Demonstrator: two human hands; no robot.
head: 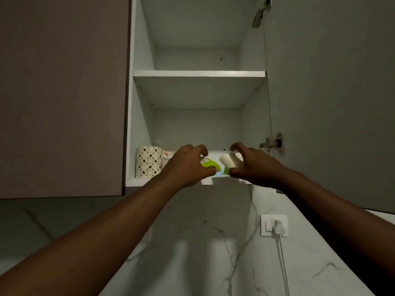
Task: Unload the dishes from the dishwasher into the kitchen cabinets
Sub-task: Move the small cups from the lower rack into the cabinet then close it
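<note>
Two hands at cabinet: both arms reach up to the bottom shelf (168, 182) of an open wall cabinet (252, 124).
Left hand (188, 165): fingers curled round a lime-green cup (208, 165), held at the shelf's front edge.
Right hand (254, 165): fingers and thumb curled round a cream cup (228, 161), tipped on its side, just above the shelf.
Between the hands: a bit of green and pale blue shows low on the shelf; what it belongs to cannot be told.
Already stored: patterned mug (149, 161), upright at the shelf's left end; behind it a white piece with a small red motif (167, 155), mostly hidden.
Upper shelf (198, 74): nothing seen on it from this low angle.
Step in hand: judged to be setting two cups from the dishwasher onto the bottom shelf, to the right of the patterned mug.
Next move calls for: turning the cream cup upright or mouth-down, seating both cups flat and clear of each other, then loosening both grips.
Dishwasher: out of view.
Below cabinet: marbled wall with a socket and white plug (277, 228).
Writing, brands: none legible; the mug bears only a diamond-and-bean pattern.
</note>
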